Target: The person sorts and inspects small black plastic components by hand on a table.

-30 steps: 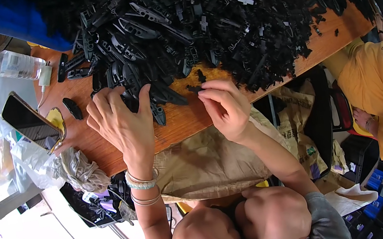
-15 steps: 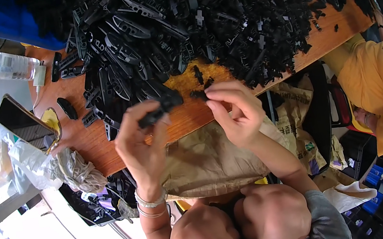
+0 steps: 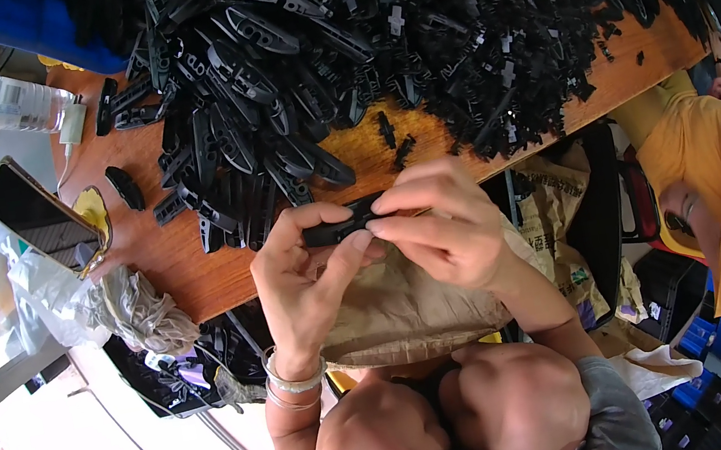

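Observation:
Just past the table's near edge, my left hand [image 3: 290, 270] is closed on a long black plastic piece [image 3: 331, 232], thumb below and fingers above it. My right hand [image 3: 448, 222] has its fingertips pinched on the right end of the same piece. Whether a smaller part is also between those fingertips is hidden. Beyond my hands, a small black plastic part [image 3: 387, 130] lies on the wooden table [image 3: 227, 283], with another small dark part [image 3: 404, 153] close by.
Long black plastic pieces [image 3: 217, 135] are heaped ahead, merging into a mound of small black parts [image 3: 484, 52]. At the left are a phone [image 3: 35, 217], a clear bottle [image 3: 16, 103] and a crumpled cloth [image 3: 136, 310]. Brown paper [image 3: 411, 298] covers my lap's front. Someone in a yellow shirt [image 3: 715, 175] sits at the right.
My hands were apart over the table edge. They have come together, the left bringing the long black piece right and down, the right moving its fingertips onto its end.

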Motion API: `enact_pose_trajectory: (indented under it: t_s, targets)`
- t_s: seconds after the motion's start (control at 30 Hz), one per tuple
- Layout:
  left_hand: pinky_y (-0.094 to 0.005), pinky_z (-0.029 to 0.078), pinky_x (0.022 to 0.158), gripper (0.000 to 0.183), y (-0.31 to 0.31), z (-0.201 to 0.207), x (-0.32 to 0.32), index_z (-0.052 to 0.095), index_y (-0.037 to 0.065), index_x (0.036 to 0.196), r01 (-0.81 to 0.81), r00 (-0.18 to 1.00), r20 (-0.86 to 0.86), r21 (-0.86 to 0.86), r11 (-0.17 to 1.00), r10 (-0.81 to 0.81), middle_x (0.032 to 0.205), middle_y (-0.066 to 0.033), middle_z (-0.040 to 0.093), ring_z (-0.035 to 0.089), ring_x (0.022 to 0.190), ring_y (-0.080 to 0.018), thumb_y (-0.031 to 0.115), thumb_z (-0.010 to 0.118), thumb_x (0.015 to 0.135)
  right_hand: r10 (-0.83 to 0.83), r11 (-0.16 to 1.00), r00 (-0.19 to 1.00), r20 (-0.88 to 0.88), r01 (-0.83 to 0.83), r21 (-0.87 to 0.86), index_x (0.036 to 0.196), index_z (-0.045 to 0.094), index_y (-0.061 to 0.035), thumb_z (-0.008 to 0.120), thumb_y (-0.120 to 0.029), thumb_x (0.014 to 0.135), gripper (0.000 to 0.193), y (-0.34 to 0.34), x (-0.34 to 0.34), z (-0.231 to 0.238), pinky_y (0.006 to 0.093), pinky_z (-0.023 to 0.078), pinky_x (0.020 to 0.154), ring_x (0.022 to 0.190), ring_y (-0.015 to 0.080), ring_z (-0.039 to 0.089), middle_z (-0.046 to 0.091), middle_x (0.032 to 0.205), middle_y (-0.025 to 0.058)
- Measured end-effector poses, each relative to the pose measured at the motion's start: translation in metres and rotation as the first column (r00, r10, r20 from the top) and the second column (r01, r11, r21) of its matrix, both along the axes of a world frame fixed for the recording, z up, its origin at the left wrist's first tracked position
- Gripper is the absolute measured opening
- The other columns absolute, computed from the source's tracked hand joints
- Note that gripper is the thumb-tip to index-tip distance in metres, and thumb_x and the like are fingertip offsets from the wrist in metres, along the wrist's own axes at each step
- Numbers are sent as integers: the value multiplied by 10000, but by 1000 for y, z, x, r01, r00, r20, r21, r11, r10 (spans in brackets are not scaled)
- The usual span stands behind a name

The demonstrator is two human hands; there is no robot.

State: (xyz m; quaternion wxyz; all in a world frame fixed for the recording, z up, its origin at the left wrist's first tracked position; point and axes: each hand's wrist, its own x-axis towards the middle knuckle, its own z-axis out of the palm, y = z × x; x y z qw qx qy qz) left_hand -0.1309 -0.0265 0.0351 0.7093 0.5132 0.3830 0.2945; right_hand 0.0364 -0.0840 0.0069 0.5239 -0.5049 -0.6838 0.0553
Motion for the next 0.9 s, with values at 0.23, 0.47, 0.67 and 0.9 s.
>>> enact_pose_trajectory:
  t_s: [0.23, 0.47, 0.67, 0.9]
  targets:
    - [-170, 455, 532, 152, -8, -3, -8, 597, -29, 880, 80, 986, -165, 284, 955, -34, 717, -52, 637, 579, 558, -42, -29, 683, 755, -81, 767, 811, -579, -320, -556, 982, 662, 32, 724, 16, 696, 293, -19, -1, 15, 260, 454, 695, 812, 173, 590, 640, 942, 124]
    - [-220, 427, 508, 387, 8, 2, -25, 621, 8, 863, -21, 924, -285, 628, 778, 255, 703, -43, 646, 560, 555, -101, 303, 808, 695, 186, 785, 845, -502, -435, -441, 987, 666, 18, 727, 27, 698, 296, -23, 19, 1, 254, 477, 610, 731, 172, 626, 651, 893, 129]
    - [-244, 333, 463, 350, 59, -17, -45, 557, 27, 714, 133, 476, -497, 856, 499, 726, 548, -10, 485, 434, 474, -97, 271, 808, 706, -371, 860, 928, 42, 360, -362, 873, 654, -12, 703, -19, 763, 121, 7, 15, -5, 276, 451, 513, 581, 138, 564, 596, 799, 48]
    - [-238, 384, 505, 152, 50, -19, -36, 583, 22, 777, 9, 435, -477, 851, 526, 764, 612, -29, 547, 507, 528, -110, 89, 720, 768, -508, 759, 762, 401, 616, -210, 770, 618, -27, 702, -143, 752, 144, 43, 4, -12, 318, 463, 489, 682, 208, 562, 507, 740, 47]
